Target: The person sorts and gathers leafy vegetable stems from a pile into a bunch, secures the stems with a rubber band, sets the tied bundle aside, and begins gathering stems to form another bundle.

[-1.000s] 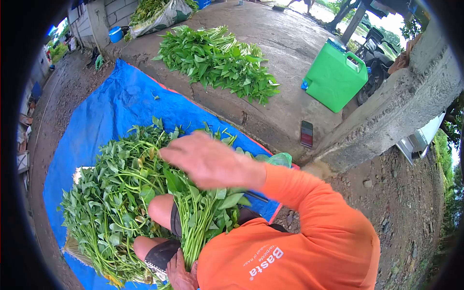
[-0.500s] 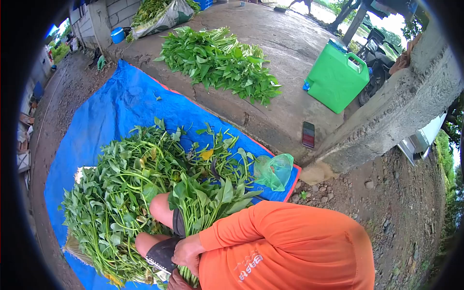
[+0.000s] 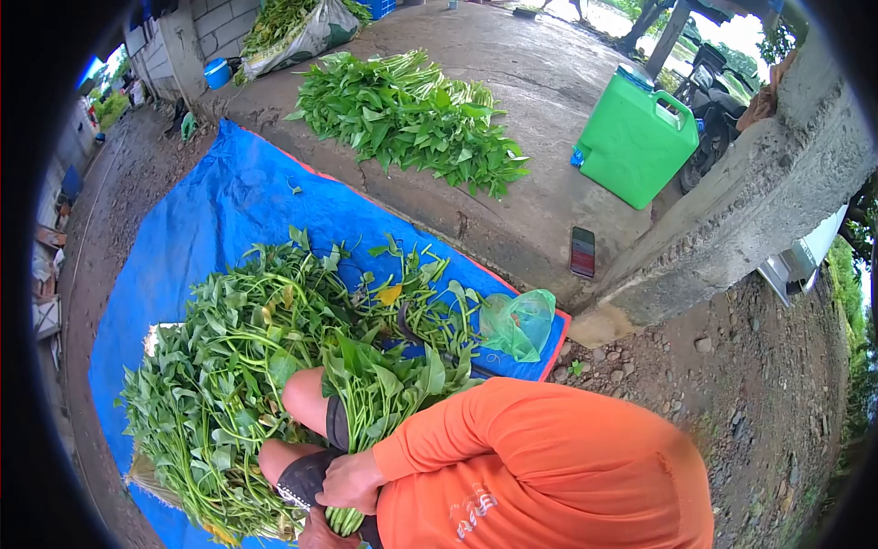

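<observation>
The leafy bundle (image 3: 368, 403) was partly covered by the right hand (image 3: 352, 480); the left hand (image 3: 322, 533) was cut by the lower edge; the phone screen (image 3: 583, 252) could not be read.

Outdoor yard at the edge of a grey concrete floor (image 3: 549, 128), in daylight
A rough concrete pillar (image 3: 732, 220) slants across the right; a grey block wall (image 3: 219, 29) stands at upper left; a brown dirt path (image 3: 102, 210) runs down the left side; stony ground (image 3: 686, 366) fills the lower right, greenery (image 3: 849, 284) along its far edge; bright light whitens the top right
</observation>
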`<state>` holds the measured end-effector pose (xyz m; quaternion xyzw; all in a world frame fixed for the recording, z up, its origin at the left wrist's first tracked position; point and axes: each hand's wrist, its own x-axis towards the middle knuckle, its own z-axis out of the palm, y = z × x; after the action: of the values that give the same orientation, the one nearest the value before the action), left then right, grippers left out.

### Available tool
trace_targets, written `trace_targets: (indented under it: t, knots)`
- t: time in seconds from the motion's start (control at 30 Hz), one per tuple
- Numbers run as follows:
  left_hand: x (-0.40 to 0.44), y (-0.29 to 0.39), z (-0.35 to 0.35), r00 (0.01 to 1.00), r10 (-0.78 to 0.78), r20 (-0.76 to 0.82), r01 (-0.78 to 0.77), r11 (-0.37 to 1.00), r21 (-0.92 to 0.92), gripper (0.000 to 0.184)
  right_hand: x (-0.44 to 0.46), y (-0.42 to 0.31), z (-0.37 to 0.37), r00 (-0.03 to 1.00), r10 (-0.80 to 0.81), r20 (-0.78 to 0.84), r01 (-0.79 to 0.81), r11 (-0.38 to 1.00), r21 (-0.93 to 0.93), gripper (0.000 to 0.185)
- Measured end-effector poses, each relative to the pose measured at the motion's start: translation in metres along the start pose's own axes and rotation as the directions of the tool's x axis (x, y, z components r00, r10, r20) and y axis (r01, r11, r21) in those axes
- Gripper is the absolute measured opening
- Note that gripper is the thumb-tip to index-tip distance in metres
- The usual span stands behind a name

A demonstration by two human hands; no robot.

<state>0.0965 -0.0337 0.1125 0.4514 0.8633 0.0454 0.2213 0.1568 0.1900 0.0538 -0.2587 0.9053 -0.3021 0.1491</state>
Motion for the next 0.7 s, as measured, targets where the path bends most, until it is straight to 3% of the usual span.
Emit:
trace_targets:
  t: [0.13, 0.23, 0.33, 0.37, 0.47, 0.5, 0.53, 0.6, 0.63, 0.67, 0.7]
  knots:
    - [0.012, 0.033, -0.061, 0.993, -0.116, 0.031, 0.108, 0.973, 0.204, 0.065, -0.013, -0.004, -0.028, 0.947, -0.033, -0.32, 0.055, 0.997, 0.063, 0.045]
    - [0.033, 0.01, -0.045, 0.982, -0.147, -0.122, 0.168, 0.969, 0.183, 0.074, 0.003, 0.011, -0.026, 0.878, -0.03, -0.477, 0.011, 0.999, -0.041, 0.04]
    - [0.041, -0.016, -0.014, 0.956, 0.115, -0.269, -0.052, 0.972, 0.23, 0.074, 0.02, 0.029, 0.001, 0.879, -0.014, -0.477, -0.042, 0.993, -0.107, 0.039]
    - [0.04, -0.027, -0.011, 0.953, 0.129, -0.274, -0.046, 0.956, 0.289, 0.077, 0.03, 0.027, 0.008, 0.903, 0.047, -0.427, -0.104, 0.988, -0.112, 0.041]
    - [0.044, -0.038, -0.003, 0.939, 0.114, -0.325, -0.034, 0.97, 0.242, 0.074, 0.034, 0.026, 0.025, 0.847, 0.106, -0.521, -0.191, 0.975, -0.112, 0.046]
    - [0.047, -0.038, -0.002, 0.932, 0.099, -0.349, -0.024, 0.977, 0.211, 0.072, 0.03, 0.023, 0.003, 0.929, 0.188, -0.317, -0.193, 0.981, 0.017, 0.051]
    - [0.05, -0.035, -0.006, 0.928, 0.081, -0.365, -0.003, 0.978, 0.21, 0.071, 0.023, 0.013, -0.026, 0.954, 0.252, -0.163, -0.258, 0.966, -0.016, 0.051]
    - [0.046, -0.02, -0.02, 0.949, -0.017, -0.315, 0.08, 0.979, 0.187, 0.074, 0.029, 0.019, -0.037, 0.962, 0.24, -0.13, -0.238, 0.971, 0.033, 0.055]
    - [0.04, 0.002, -0.033, 0.904, -0.008, -0.428, 0.162, 0.932, 0.324, 0.079, 0.035, 0.027, -0.038, 0.97, 0.233, -0.071, -0.232, 0.973, 0.021, 0.06]
    - [0.031, 0.019, -0.049, 0.883, 0.011, -0.469, 0.116, 0.964, 0.241, 0.077, 0.039, 0.033, -0.041, 0.974, 0.227, -0.02, -0.225, 0.972, 0.072, 0.067]
    - [0.024, 0.029, -0.057, 0.828, 0.108, -0.551, -0.01, 0.984, 0.176, 0.066, 0.038, 0.026, -0.06, 0.946, 0.32, 0.04, -0.323, 0.944, 0.073, 0.078]
